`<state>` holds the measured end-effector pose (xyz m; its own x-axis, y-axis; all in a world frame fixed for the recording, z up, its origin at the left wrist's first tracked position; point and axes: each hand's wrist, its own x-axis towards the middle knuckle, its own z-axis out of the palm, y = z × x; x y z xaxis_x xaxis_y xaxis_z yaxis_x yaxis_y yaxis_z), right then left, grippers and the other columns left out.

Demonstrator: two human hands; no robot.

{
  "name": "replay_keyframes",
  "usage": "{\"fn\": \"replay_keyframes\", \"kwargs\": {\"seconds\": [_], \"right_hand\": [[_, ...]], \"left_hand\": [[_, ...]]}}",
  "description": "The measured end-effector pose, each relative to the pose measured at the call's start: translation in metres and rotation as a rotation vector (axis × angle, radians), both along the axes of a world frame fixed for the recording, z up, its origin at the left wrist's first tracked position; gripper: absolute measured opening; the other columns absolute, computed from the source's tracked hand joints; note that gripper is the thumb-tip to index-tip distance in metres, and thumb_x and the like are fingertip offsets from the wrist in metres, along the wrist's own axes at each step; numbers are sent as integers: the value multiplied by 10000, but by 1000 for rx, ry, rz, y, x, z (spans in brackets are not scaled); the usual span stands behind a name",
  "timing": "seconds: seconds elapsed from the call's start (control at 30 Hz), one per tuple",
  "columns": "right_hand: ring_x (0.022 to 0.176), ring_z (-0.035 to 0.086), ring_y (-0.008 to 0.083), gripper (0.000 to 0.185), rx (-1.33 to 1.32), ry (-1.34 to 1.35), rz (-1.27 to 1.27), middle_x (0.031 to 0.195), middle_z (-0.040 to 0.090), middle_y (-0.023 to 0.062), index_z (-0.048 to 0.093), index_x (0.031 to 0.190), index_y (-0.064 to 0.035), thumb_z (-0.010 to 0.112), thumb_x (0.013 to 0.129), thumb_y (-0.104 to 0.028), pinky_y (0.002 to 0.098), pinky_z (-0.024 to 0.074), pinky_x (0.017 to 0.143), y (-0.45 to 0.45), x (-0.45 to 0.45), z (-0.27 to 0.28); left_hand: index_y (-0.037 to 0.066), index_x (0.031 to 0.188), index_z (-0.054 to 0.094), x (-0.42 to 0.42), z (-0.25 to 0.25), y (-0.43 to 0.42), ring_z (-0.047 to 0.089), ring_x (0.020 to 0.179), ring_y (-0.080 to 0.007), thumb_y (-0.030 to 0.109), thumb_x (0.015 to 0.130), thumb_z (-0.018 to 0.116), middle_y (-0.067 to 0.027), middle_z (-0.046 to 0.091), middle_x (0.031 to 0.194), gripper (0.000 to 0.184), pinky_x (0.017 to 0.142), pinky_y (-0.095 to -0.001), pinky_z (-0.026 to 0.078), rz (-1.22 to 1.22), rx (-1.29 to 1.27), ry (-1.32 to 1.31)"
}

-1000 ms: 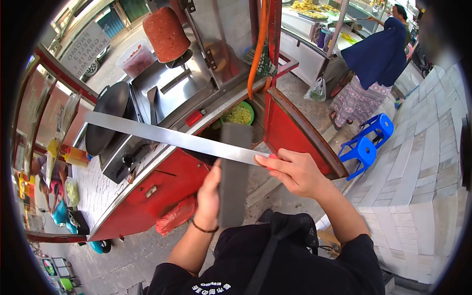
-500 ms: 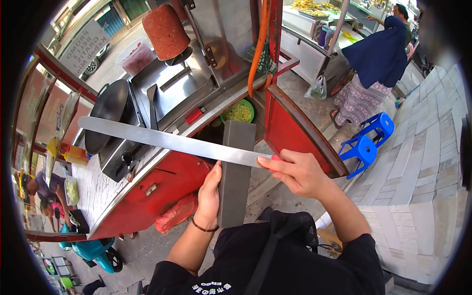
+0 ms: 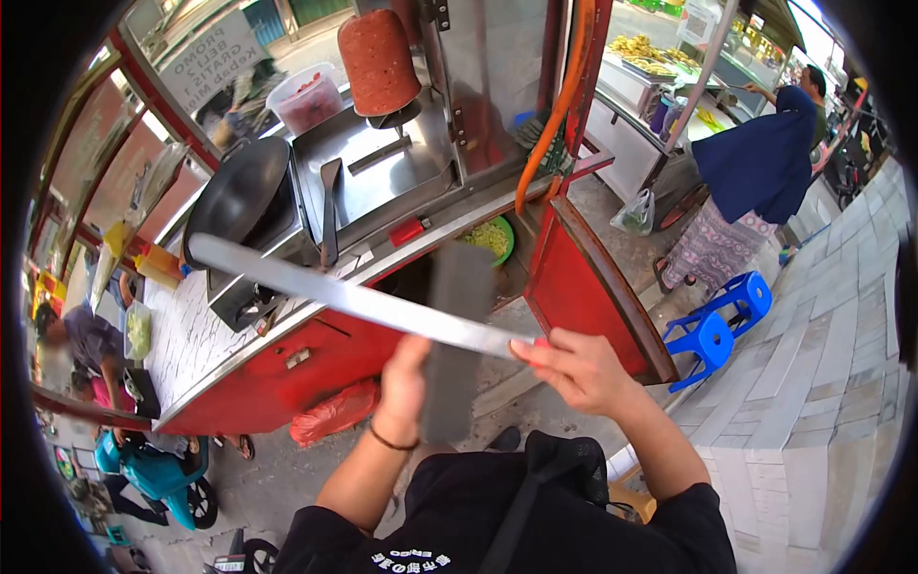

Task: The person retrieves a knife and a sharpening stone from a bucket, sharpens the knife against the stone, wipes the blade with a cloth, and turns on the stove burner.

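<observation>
A long, slightly blurred knife [image 3: 382, 308] lies across the upper part of a dark grey sharpening stone [image 3: 453, 383], its tip pointing to the upper left. My right hand [image 3: 579, 371] is closed on the knife's red handle. The stone stands lengthwise in front of my chest, gripped along its left side by my left hand [image 3: 405, 387], whose fingers are partly hidden behind it. Beyond the blade, a metal griddle [image 3: 373, 177] with a dark spatula [image 3: 330, 212] is set in the cart, beside a black wok [image 3: 241, 196].
A meat cone [image 3: 380, 65] hangs over the griddle. The open red cart door [image 3: 598, 301] is just beyond my right hand. Blue stools [image 3: 710, 337] stand by the tiled wall [image 3: 803, 383]. People are at the left and upper right; a teal scooter [image 3: 172, 478] is lower left.
The view has shifted, so the cart sits lower. The blade remains across the stone, with both hands still holding on. At the left, a person and the scooter have come further into view.
</observation>
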<state>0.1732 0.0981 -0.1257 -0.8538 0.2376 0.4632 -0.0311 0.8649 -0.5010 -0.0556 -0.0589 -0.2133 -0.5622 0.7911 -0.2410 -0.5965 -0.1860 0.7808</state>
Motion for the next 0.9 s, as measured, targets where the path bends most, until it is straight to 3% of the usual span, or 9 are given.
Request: {"fn": "replay_keyframes", "kwargs": {"seconds": [0.1,0.43,0.47,0.5,0.57,0.67,0.73,0.8,0.9], "right_hand": [[562,493,208,467,-7,-109,51,749,472,30,630,1369,-294,684,909,-235,345,425,492,-17,31,-41],[590,526,222,455,-35,-8,0,760,495,41,642,1356,-283,688,907,-220,350,438,506,6,-8,7],[590,526,222,455,-37,-7,5,760,495,41,642,1356,-283,688,907,-220,350,438,506,2,-2,-2],[588,528,221,453,-27,-64,31,759,496,39,641,1356,-288,687,909,-229,350,439,506,-3,8,-19],[575,526,218,443,-34,-124,65,739,477,38,640,1356,-308,677,919,-246,349,437,498,-13,30,-46],[563,517,220,441,-2,-170,53,732,476,38,642,1353,-306,677,918,-242,354,440,498,-5,51,-50],[571,518,225,451,45,-214,15,737,481,42,642,1354,-297,687,910,-236,359,440,503,8,37,-28],[578,522,229,450,32,-66,-24,740,482,46,643,1354,-291,687,910,-230,365,438,507,17,9,-8],[586,529,233,445,-46,33,-4,743,481,50,645,1353,-290,682,915,-223,366,434,506,13,-8,4]], "left_hand": [[-15,1142,584,-45,110,-19,523,712,-179,471,1044,450,-118,615,943,514,605,-334,499,77,423,-156],[40,1216,598,33,28,2,681,836,-261,494,1018,484,-131,684,993,508,751,-383,565,-148,-8,89],[27,1202,598,3,-20,-3,680,831,-244,480,1037,456,-128,680,990,502,726,-349,563,67,-57,106],[12,1185,600,-1,58,-1,675,818,-244,481,1036,452,-127,671,1008,515,673,-342,555,75,84,-46],[-3,1148,577,-42,102,-17,524,667,-173,511,1035,435,-110,620,986,545,616,-319,564,115,411,-74],[2,1127,575,-79,100,-37,511,668,-170,507,1027,451,-124,610,962,530,609,-313,532,-83,505,37],[15,1163,567,-33,81,-13,588,728,-198,511,1022,471,-131,628,988,524,644,-345,544,112,352,103],[30,1215,563,15,66,-5,648,815,-243,480,1012,507,-135,647,1051,497,729,-396,565,-177,81,-69],[39,1247,578,31,33,8,663,856,-266,462,1031,476,-131,666,1071,485,790,-391,555,-163,-18,131]]}}
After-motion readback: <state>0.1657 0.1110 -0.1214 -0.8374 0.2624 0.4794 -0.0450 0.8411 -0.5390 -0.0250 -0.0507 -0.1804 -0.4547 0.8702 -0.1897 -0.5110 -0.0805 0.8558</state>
